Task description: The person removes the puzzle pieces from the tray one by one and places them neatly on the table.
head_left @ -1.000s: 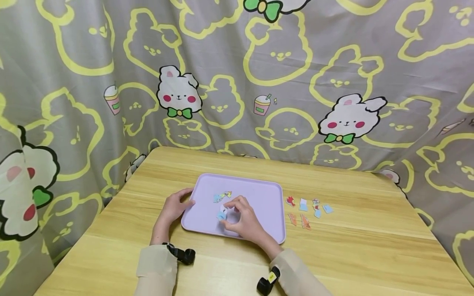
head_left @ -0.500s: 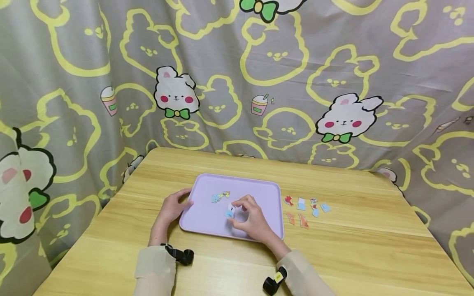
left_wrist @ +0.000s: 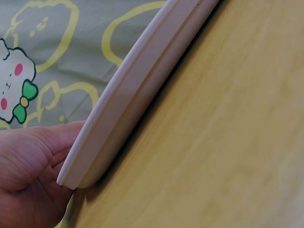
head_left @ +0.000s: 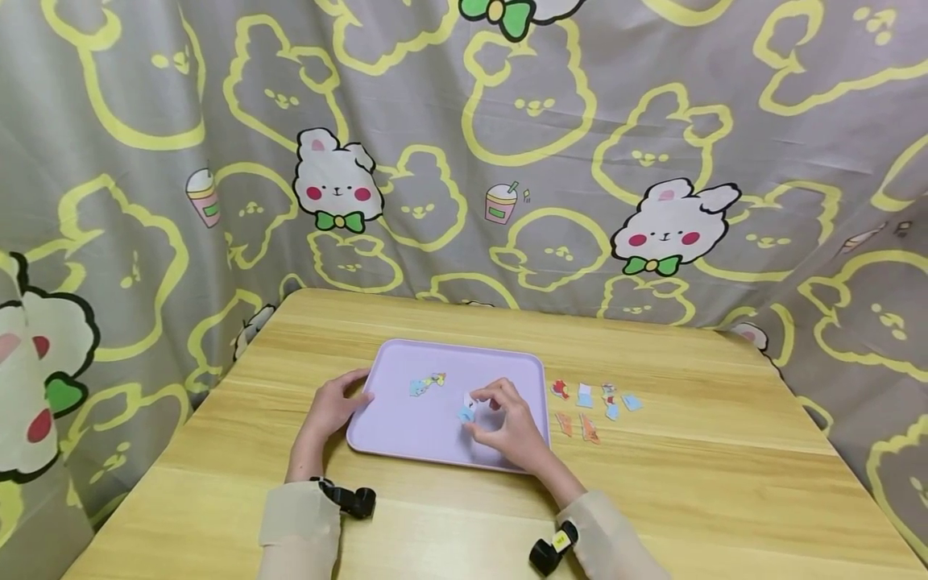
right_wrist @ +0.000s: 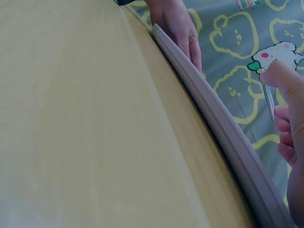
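A lilac tray [head_left: 406, 431] lies on the wooden table. My left hand [head_left: 332, 407] grips its left edge, thumb over the rim; in the left wrist view the fingers of this hand [left_wrist: 28, 166] reach behind the tray's side wall [left_wrist: 126, 95]. Above the tray, right of its middle, my right hand [head_left: 511, 423] pinches a white and light-blue puzzle piece [head_left: 467, 409] between thumb and fingers. The right wrist view shows that piece [right_wrist: 268, 102] nearly edge-on, raised above the rim. Blue and yellow puzzle pieces [head_left: 426, 385] lie close together on the tray's left half.
Several loose puzzle pieces sit on the table right of the tray, among them a red one [head_left: 560, 390], a white and blue one [head_left: 584, 395], a blue one [head_left: 631, 401] and an orange one [head_left: 590, 428]. A patterned curtain [head_left: 435, 185] hangs behind the table [head_left: 689, 483].
My right hand has moved rightward over the tray with the pinched puzzle piece, away from the pieces lying there. The left hand keeps its grip on the edge. The head view has shifted slightly.
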{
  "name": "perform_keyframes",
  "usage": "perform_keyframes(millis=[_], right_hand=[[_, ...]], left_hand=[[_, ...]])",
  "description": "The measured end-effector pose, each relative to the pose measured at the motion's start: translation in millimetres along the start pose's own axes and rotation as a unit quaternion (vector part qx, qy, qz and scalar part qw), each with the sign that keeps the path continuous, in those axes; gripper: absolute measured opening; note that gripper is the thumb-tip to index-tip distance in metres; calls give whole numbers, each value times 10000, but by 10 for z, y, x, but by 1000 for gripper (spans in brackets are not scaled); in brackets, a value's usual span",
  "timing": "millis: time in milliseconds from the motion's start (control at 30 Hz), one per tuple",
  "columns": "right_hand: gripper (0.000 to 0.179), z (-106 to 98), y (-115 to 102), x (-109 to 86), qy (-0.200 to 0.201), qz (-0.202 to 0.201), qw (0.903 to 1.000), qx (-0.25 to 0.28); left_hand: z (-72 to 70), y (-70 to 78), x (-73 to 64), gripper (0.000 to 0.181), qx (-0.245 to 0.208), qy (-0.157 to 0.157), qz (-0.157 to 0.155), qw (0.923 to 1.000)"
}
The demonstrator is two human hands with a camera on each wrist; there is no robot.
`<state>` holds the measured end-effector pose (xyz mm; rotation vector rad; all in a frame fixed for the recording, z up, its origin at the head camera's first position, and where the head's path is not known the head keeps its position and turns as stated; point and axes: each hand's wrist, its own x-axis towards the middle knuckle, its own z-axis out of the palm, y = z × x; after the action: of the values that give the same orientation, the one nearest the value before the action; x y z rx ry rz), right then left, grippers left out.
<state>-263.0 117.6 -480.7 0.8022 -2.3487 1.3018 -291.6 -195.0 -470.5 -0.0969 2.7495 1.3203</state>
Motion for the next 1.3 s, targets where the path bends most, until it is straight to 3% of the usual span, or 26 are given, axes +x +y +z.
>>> perform_keyframes(millis=[333,800,1067,1300], right_hand=[[41,-165,52,-62,83,357,9993,-1],[39,-405,159,-172,421,421,9982,65],[42,-539,192,-235,448,750,9961,-146],[39,-739,19,-277,397,758,9961,-235]], left_hand=[[-2,-5,-12,50,-49,-1,9,10000],[-9,-6,-15,50,5,-49,7,10000],[-6,-3,-19,51,-33,-78,-32,10000],[-2,11,-17,50,5,-83,-28,10000]])
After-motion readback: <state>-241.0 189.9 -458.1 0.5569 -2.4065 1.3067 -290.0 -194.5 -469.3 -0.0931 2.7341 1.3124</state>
